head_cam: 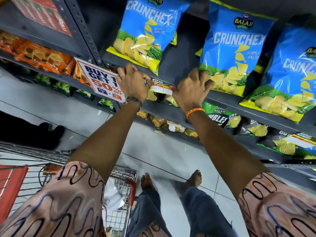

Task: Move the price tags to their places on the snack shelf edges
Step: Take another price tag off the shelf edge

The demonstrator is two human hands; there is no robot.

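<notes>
Now price tag (161, 89) between both grips.

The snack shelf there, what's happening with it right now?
A person is fitting a price tag onto the front edge of the grey shelf that holds blue Crunchex chip bags. The left hand and right hand pinch the tag's two ends against the edge. A "Buy 1 Get 1 50% off" sign hangs just left of them.

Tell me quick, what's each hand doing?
Left hand: fingers pinching the left end of the price tag.
Right hand: fingers pinching the tag's right end.
</notes>
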